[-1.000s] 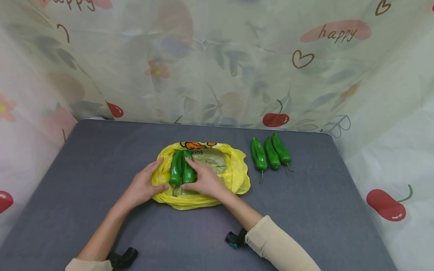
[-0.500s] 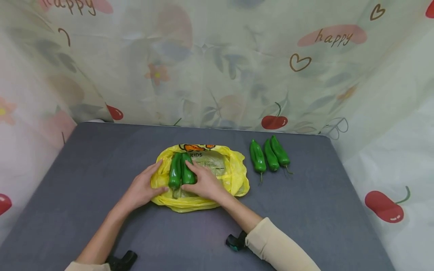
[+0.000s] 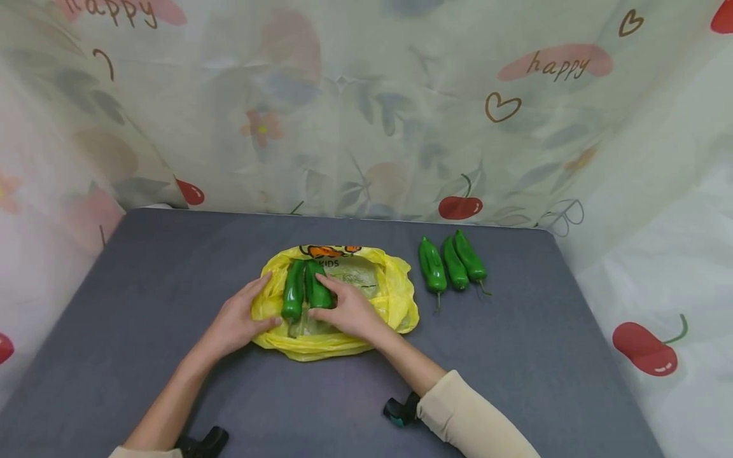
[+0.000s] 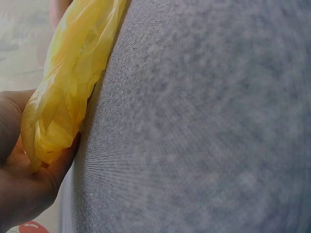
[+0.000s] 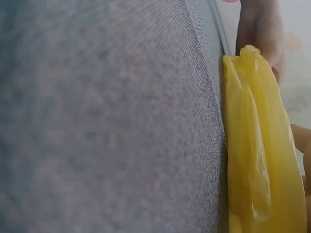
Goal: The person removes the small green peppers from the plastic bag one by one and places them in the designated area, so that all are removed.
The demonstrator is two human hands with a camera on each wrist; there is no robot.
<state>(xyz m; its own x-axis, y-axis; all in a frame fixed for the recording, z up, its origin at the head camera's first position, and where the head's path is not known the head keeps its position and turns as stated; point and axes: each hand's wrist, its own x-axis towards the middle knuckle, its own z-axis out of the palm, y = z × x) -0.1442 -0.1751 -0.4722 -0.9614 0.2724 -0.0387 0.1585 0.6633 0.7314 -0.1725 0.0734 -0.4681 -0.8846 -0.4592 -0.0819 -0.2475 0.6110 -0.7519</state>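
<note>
An opened yellow plastic bag (image 3: 395, 292), its rim folded down, lies mid-table. Inside, at its left, two long green chili peppers lie side by side: a left pepper (image 3: 293, 292) and a right pepper (image 3: 315, 286). My left hand (image 3: 237, 318) holds the bag's left end, thumb over the rim; the left wrist view shows that hand (image 4: 24, 184) cupped around the yellow plastic. My right hand (image 3: 352, 312) reaches into the bag and grips the right pepper, thumb near its lower end. In the right wrist view the bag's side (image 5: 262, 160) hides most of this hand.
Three more green chili peppers (image 3: 455, 264) lie to the right of the bag on the grey cloth-covered table (image 3: 527, 356). A patterned curtain (image 3: 343, 127) hangs behind the table and at both sides.
The right pepper has shifted slightly right with my right hand, and a gap now shows between the two peppers in the bag. The left hand keeps its place at the bag's end.
</note>
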